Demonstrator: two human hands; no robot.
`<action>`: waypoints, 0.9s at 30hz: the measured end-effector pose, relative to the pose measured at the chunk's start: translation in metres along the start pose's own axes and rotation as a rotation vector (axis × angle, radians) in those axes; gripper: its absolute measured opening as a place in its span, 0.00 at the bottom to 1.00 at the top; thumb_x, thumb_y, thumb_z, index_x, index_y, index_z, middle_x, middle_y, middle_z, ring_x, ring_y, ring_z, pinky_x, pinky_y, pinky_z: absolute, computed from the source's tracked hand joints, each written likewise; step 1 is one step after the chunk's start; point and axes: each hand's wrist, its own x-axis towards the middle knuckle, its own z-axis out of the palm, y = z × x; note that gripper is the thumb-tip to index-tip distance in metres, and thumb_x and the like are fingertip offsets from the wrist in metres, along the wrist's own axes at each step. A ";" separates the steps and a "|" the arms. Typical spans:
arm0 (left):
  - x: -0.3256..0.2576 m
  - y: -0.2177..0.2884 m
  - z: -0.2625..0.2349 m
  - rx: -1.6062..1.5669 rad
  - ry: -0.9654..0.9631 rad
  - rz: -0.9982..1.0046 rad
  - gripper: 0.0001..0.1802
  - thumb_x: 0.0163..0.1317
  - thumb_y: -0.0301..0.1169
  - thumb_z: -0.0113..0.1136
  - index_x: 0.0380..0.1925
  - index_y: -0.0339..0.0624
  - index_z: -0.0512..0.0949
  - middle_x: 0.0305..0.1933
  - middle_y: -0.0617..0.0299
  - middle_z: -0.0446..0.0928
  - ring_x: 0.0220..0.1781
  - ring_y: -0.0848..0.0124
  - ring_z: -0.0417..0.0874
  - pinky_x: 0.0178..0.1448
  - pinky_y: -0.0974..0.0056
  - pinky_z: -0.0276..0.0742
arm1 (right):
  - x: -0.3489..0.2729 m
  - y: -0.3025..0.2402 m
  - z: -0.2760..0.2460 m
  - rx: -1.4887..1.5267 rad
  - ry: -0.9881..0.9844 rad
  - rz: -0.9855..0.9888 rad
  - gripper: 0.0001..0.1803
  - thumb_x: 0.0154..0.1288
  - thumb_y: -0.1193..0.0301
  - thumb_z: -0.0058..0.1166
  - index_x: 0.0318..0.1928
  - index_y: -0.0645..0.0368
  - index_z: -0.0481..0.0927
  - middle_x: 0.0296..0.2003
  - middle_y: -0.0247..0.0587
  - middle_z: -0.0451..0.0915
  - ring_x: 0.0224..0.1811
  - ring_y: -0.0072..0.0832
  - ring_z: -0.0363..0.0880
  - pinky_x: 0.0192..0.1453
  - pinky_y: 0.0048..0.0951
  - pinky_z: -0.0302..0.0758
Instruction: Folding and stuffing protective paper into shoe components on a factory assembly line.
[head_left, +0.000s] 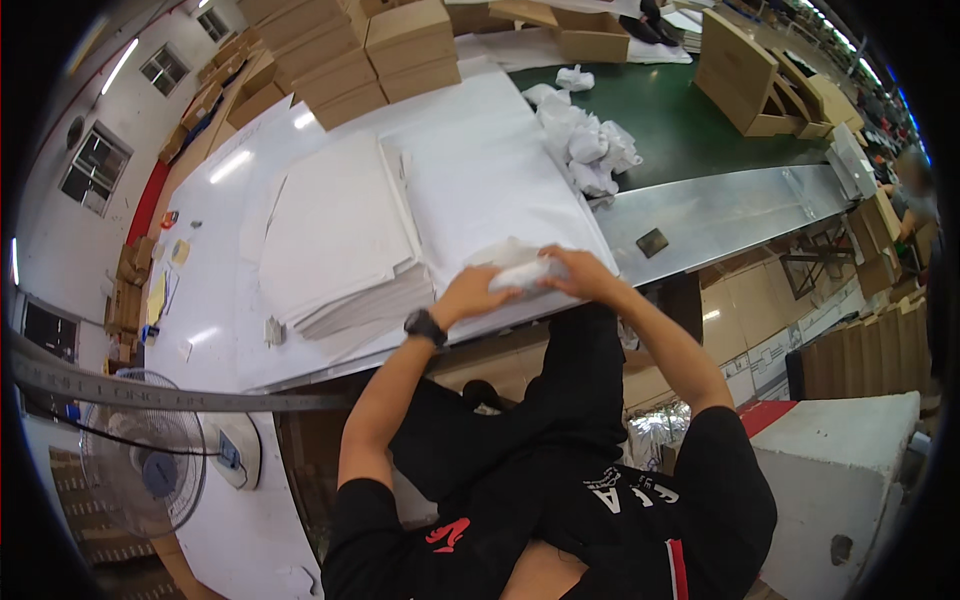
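Both my hands are closed round a rolled wad of white tissue paper (527, 272) near the front edge of the white table. My left hand (475, 294), with a dark watch at its wrist, grips the near left end. On the right end, my right hand (580, 273) curls its fingers over the paper. Whether anything is wrapped inside is hidden. A thick stack of white paper sheets (340, 225) lies just left of my hands. Beyond them to the right, several crumpled white paper wads (590, 140) are heaped at the edge of the green surface.
Cardboard boxes (370, 50) stand stacked at the back of the table. An open brown box (740, 75) sits on the green conveyor belt (670, 110). A small dark square (652, 242) rests on the metal ledge. At lower left is a fan (150, 465); a white block (835, 460) stands right.
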 end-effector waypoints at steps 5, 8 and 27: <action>0.023 0.003 -0.017 -0.010 -0.124 -0.244 0.30 0.57 0.57 0.68 0.47 0.42 0.85 0.39 0.49 0.86 0.43 0.51 0.87 0.51 0.51 0.79 | 0.044 0.004 0.001 -0.110 0.137 -0.099 0.23 0.61 0.52 0.68 0.50 0.52 0.79 0.43 0.44 0.82 0.50 0.47 0.80 0.52 0.45 0.76; 0.005 0.019 0.003 0.351 0.237 -0.221 0.25 0.60 0.51 0.68 0.48 0.45 0.86 0.43 0.54 0.85 0.47 0.54 0.86 0.59 0.53 0.74 | 0.056 -0.013 0.010 -0.334 0.237 -0.127 0.20 0.61 0.56 0.69 0.46 0.54 0.81 0.41 0.38 0.79 0.51 0.41 0.78 0.53 0.42 0.74; 0.059 -0.034 -0.017 -0.017 0.278 -0.125 0.24 0.67 0.52 0.61 0.51 0.45 0.82 0.40 0.49 0.82 0.44 0.46 0.84 0.51 0.48 0.80 | 0.120 0.026 -0.029 -0.274 -0.185 0.157 0.34 0.62 0.45 0.64 0.59 0.59 0.80 0.48 0.56 0.85 0.52 0.52 0.83 0.59 0.48 0.77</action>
